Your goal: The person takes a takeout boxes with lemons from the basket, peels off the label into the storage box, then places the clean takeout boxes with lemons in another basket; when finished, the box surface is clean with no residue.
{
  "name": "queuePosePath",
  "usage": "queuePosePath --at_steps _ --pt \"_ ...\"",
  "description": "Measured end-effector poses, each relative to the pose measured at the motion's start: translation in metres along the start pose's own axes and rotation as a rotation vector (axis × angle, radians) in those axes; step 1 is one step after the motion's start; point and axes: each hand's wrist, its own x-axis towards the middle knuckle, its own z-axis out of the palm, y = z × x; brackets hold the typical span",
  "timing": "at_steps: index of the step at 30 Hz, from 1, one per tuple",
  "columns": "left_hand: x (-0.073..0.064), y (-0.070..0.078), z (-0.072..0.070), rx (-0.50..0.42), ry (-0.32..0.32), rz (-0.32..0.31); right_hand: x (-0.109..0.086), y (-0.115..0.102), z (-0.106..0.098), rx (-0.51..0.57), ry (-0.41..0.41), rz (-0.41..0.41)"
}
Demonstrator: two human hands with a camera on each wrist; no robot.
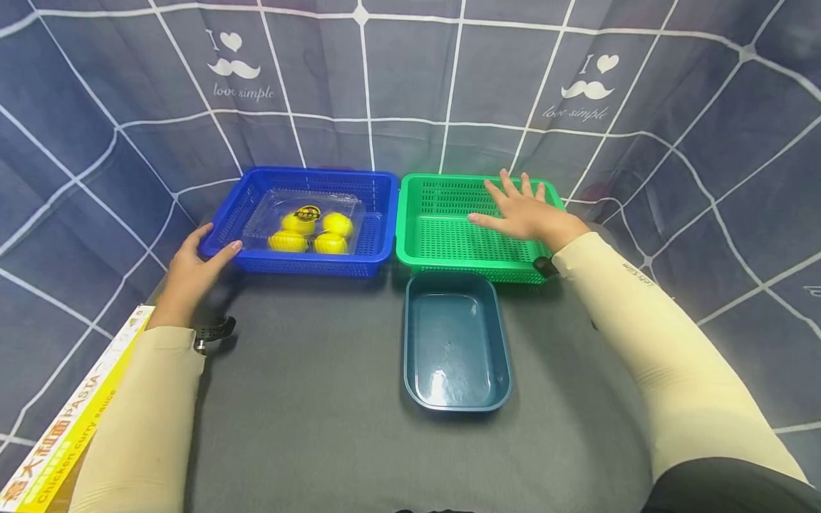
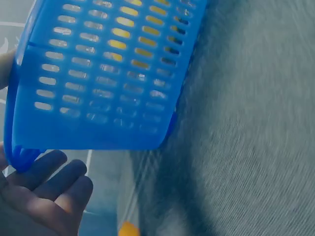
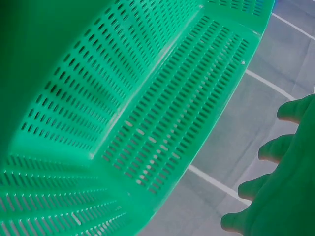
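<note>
My left hand (image 1: pixel 194 271) is at the left front corner of a blue basket (image 1: pixel 301 265), thumb over the front rim and other fingers round the outside. In the left wrist view, fingers (image 2: pixel 74 191) sit beneath the rim at the end wall. Inside this basket (image 2: pixel 93 128) lies a clear plastic box (image 1: pixel 256 221) with several yellow round items, partly hidden by the lid. Over the right part of a green basket (image 1: pixel 468 274), my right hand (image 1: pixel 529 214) spreads its fingers, holding nothing. The right wrist view shows the green basket's (image 3: pixel 172 113) slotted bottom and walls.
A dark teal tray (image 1: pixel 449 342) stands in front of the green basket. The baskets stand side by side before a grey checked curtain (image 1: pixel 410 78). At the left edge, a white and yellow printed box (image 1: pixel 77 420) lies beside the left forearm.
</note>
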Motion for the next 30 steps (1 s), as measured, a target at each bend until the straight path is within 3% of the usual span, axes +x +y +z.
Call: queuePosePath --at_steps 3,8,13,16,22,30 --pt "-0.002 0.001 0.005 -0.113 0.017 -0.073 0.004 -0.006 0.0 0.003 -0.012 -0.011" --pt "-0.001 0.002 0.017 -0.426 0.075 -0.151 0.011 -0.017 0.001 0.016 -0.024 -0.03" --pt "-0.001 0.006 0.024 -0.778 0.129 -0.156 0.018 -0.033 0.0 0.03 -0.028 -0.05" --pt "0.0 0.007 0.029 -0.935 0.18 -0.147 0.023 -0.048 -0.001 0.038 -0.031 -0.064" --pt "0.001 0.007 0.033 -1.075 0.244 -0.186 0.037 -0.084 -0.002 0.067 -0.028 -0.138" --pt "0.0 0.011 0.034 -1.124 0.21 -0.193 0.048 -0.127 -0.001 0.118 -0.048 -0.214"
